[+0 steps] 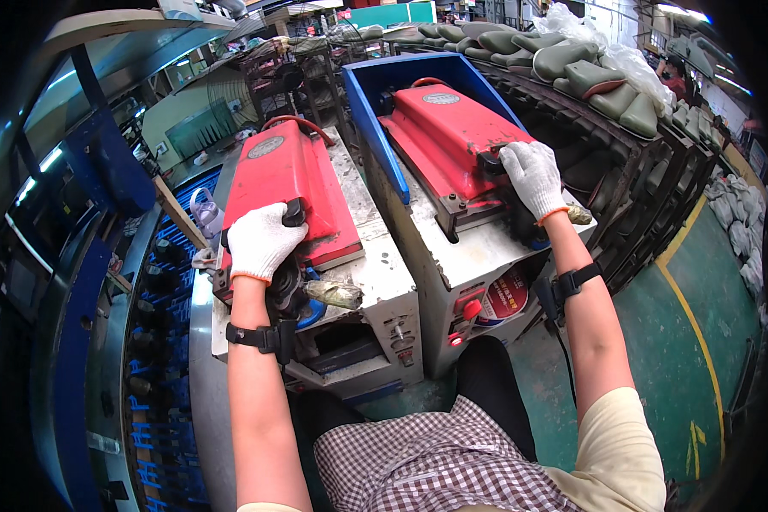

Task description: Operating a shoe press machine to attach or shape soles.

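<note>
Two machines with long red covers stand side by side before me. My left hand [267, 241], in a white knitted glove, is closed round the black handle at the near end of the left red cover [303, 183]. Also gloved, my right hand [533, 177] grips the black handle [491, 162] of the right red cover [456, 119]. Both covers lie lowered on their white cabinets. A taped, cloth-like bundle [334, 294] sticks out below my left hand, beside a curved blue part [310, 317]. Another such bundle [578, 213] shows by my right wrist.
Blue sheet-metal walls [371, 128] surround the right machine's far side. Grey-green shoe-shaped pieces [563, 64] fill a dark rack [648, 196] at right. Red switches [469, 309] sit on the right cabinet's front. Blue racking [158, 367] and a lilac container [205, 209] stand at left.
</note>
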A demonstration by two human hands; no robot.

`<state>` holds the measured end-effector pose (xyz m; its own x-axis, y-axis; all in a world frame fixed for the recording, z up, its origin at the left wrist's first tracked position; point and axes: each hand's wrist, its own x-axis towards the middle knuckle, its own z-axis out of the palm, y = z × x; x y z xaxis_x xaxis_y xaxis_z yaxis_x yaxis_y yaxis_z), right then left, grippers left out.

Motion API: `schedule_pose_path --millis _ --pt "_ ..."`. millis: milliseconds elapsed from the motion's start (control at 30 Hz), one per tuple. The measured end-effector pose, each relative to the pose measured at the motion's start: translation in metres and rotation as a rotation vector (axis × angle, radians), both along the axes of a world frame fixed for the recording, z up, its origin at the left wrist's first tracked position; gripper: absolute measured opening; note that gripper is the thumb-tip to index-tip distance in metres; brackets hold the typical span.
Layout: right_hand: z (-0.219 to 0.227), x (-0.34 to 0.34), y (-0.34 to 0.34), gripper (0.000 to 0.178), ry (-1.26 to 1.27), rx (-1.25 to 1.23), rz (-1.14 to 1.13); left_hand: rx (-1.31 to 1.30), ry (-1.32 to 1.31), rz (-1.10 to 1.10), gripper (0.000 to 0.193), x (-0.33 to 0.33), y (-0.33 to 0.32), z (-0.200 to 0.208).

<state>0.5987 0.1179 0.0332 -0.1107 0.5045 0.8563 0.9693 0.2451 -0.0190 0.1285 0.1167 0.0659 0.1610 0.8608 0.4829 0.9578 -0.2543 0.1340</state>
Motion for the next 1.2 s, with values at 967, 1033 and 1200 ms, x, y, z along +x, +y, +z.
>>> schedule_pose_path --millis 967,1033,1200 --pt "-0.0005 0.0021 0.0013 0.03 0.009 -0.007 0.008 0.019 0.002 -0.011 0.036 0.0005 -0.0001 -0.0005" --pt "-0.0009 0.0026 0.0018 0.03 0.008 -0.005 0.011 0.018 -0.005 -0.01 0.036 0.0004 -0.0004 -0.0005" --pt "-0.0012 0.0028 0.0018 0.031 0.004 -0.007 0.011 0.016 0.008 0.001 0.036 0.001 0.0001 -0.0008"
